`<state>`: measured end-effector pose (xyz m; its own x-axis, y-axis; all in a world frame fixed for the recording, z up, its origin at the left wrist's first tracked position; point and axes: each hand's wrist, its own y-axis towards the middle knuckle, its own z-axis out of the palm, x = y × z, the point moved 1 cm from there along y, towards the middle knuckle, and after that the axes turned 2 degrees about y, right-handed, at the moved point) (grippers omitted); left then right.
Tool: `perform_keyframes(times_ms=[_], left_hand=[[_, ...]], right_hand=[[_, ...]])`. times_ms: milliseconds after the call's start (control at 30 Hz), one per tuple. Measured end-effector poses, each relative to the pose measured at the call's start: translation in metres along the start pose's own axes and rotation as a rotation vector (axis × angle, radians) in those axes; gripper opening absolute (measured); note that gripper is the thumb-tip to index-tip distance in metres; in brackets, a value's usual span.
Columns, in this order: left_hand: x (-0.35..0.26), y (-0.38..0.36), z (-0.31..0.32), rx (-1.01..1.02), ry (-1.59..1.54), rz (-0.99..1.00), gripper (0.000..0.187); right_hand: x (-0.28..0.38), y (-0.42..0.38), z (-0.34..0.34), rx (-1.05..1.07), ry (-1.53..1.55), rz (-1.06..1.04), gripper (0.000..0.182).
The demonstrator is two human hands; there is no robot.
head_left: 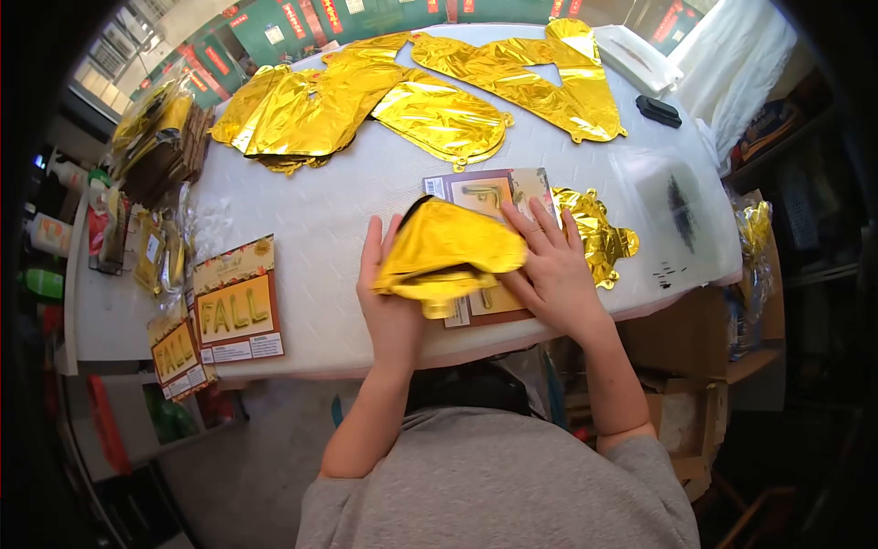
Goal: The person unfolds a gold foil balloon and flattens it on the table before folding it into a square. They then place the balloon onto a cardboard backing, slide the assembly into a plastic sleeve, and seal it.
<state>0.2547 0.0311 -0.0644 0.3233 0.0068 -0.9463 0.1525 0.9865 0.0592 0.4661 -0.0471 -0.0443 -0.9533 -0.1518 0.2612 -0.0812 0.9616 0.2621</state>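
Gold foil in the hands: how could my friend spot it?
On the near side of the white table, find the left hand and right hand. Between them is the folded gold foil. Unlike the other gold pieces on the table, it is held.

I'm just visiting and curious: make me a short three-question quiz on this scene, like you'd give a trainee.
1. Multiple choice: which word is printed on the packs at the picture's left? A) LOVE B) FALL C) PARTY
2. True or false: the folded gold foil is between the left hand and the right hand.
3. Fill in: in the picture, the black object lies on the table's ____ half.

Key: 1. B; 2. true; 3. right.
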Motion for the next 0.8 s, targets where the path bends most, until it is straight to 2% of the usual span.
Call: perform_keyframes(times_ms=[67, 100, 133, 333, 500, 800], left_hand=[[0.013, -0.009, -0.013, -0.065, -0.324, -0.060, 0.063], [-0.001, -0.006, -0.003, -0.242, -0.287, -0.190, 0.055], [-0.004, -0.007, -0.002, -0.292, -0.340, -0.255, 0.051], [-0.001, -0.008, -0.002, -0.284, -0.444, -0.357, 0.048], [0.005, -0.008, -0.005, -0.280, -0.445, -0.347, 0.049], [-0.003, -0.009, 0.001, -0.330, -0.436, -0.340, 0.049]], right_hand=[[0.004, 0.001, 0.000, 0.006, -0.028, 0.043, 0.053], [0.005, 0.001, 0.000, 0.033, -0.052, 0.054, 0.053], [0.005, 0.001, 0.000, 0.034, -0.051, 0.051, 0.053], [0.004, 0.001, 0.001, 0.036, -0.070, 0.050, 0.053], [0.009, 0.002, -0.002, 0.056, -0.171, 0.051, 0.054], [0.003, -0.004, -0.009, 0.099, -0.118, 0.078, 0.054]])
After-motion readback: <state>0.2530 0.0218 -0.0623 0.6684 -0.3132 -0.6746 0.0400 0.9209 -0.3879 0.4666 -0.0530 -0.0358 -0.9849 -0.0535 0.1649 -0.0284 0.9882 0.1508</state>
